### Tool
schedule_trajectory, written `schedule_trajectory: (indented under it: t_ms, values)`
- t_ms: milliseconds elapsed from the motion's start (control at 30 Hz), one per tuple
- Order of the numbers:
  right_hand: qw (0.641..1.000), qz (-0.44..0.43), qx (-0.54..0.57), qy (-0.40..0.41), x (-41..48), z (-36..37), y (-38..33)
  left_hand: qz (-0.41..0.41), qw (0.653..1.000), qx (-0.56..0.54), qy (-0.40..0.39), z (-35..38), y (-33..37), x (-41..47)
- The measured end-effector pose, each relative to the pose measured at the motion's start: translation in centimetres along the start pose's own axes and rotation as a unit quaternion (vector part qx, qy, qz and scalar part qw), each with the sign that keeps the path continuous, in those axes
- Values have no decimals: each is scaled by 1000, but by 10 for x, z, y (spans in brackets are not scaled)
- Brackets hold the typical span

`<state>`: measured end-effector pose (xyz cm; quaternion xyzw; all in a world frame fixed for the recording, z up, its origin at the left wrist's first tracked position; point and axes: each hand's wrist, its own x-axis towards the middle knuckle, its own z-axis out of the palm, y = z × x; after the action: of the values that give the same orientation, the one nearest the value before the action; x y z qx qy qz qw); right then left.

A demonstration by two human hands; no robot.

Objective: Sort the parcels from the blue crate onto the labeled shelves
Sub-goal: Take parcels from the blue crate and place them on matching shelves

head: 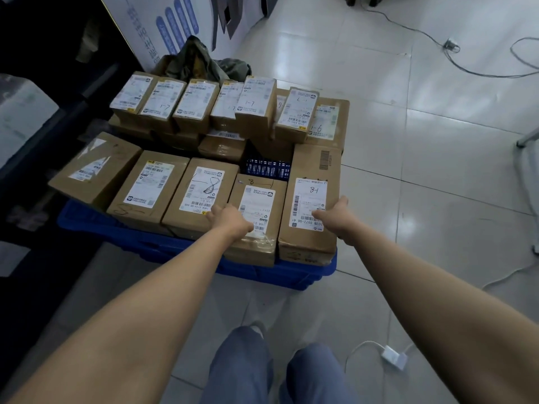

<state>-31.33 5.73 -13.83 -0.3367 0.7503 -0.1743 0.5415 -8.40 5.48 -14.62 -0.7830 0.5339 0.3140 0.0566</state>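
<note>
Both hands at blue plastic crate's [256, 274] near edge: right hand [335, 218] spread on brown cardboard parcel [315, 160], left hand [230, 221] unclear; tiled floor [423, 199] rightward.

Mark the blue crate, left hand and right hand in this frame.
blue crate [256, 275]: head view, bare front wall.
left hand [232, 221]: head view, back of the hand.
right hand [337, 218]: head view, back of the hand.

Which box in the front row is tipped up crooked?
The leftmost front-row box, the one with shiny clear tape on top. It leans at a slant over the blue crate's corner, while its four neighbours lie much flatter.
</note>
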Motion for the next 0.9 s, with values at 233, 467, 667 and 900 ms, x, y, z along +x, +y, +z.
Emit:
schedule_trajectory:
  t_ms: [233, 467, 667, 900]
  values:
    - [995, 69, 57, -46, 22, -2, 8, -14, 999, 23, 24, 8, 16, 13]
    - [983, 92, 126, -92, 30, -15, 25, -43, 997, -67, -19, 19, 2, 17]
    - [976, 97, 153, -117, 20, -34, 29, -51, 948, -305, -83, 12, 3, 5]
    - [975, 49, 173, -133, -36, -68, -2, -54, 908, -387, -151, -37, 7, -32]
